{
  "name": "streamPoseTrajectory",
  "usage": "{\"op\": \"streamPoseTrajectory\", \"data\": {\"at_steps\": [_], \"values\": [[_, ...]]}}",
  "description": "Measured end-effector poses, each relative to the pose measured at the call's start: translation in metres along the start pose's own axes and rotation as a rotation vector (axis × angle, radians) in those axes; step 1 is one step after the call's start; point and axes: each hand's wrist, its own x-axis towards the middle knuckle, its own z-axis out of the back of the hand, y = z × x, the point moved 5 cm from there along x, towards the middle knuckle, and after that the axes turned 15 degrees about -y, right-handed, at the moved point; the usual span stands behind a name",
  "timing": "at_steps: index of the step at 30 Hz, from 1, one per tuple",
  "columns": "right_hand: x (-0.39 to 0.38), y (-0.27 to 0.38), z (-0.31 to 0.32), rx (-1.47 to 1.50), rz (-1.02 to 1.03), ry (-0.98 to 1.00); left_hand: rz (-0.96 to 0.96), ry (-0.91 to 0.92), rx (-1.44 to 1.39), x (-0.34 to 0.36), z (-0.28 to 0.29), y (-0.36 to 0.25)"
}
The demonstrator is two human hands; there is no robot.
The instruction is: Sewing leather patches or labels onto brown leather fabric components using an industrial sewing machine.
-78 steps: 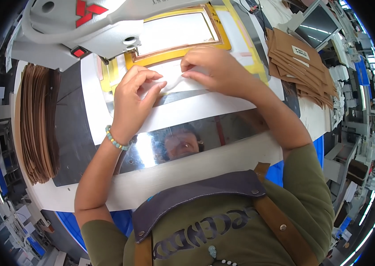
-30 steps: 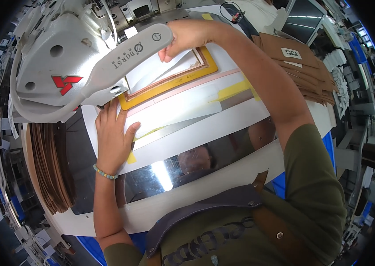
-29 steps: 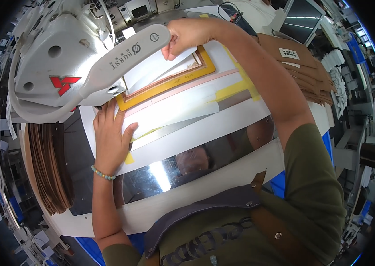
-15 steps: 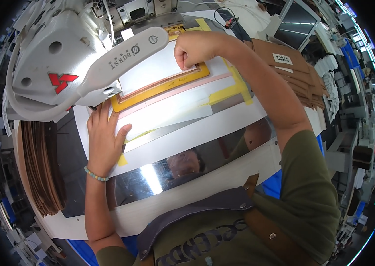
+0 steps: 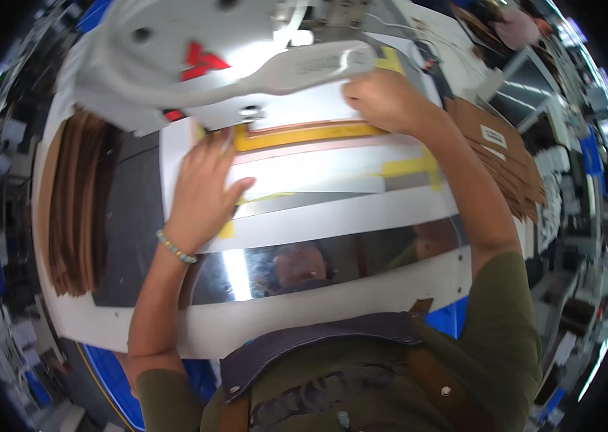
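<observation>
My left hand (image 5: 207, 176) lies with its fingers stretched out and thumb apart, fingertips at the left end of a yellow frame (image 5: 311, 135) under the sewing machine. The frame has a brown inner edge around a white sheet (image 5: 311, 108). My right hand (image 5: 384, 101) is closed in a fist at the frame's right end, over the sheet. What its fingers hold, if anything, is hidden. Below the frame runs a white template sheet (image 5: 311, 173) with a pink strip (image 5: 297, 153) and yellow tape (image 5: 408, 168). Part of the frame is hidden under the machine head (image 5: 153, 57).
A light grey lamp arm (image 5: 304, 72) reaches across above the frame. Folded brown pieces (image 5: 77, 201) stand stacked at the left. Flat brown pieces (image 5: 487, 144) lie piled at the right, near a screen (image 5: 523, 79). A glossy dark plate (image 5: 361, 255) edges the table's front.
The whole view has turned, so machine, frame and hands sit further right, with the machine higher. Both hands stay at about the same ends of the yellow frame. The picture is blurred now.
</observation>
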Motion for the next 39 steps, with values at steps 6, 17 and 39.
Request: {"op": "streamPoseTrajectory", "data": {"at_steps": [6,17,39], "values": [[-0.047,-0.001,0.035,0.413,-0.209,-0.408,-0.003,-0.444,0.203,-0.022,0.112,0.089],[-0.073,-0.025,0.016,0.44,-0.253,-0.567,0.51,-0.312,0.546,-0.074,0.195,0.338],[-0.049,0.061,0.038,0.467,0.012,-0.304,-0.194,-0.489,0.418,-0.066,0.15,0.1]]}}
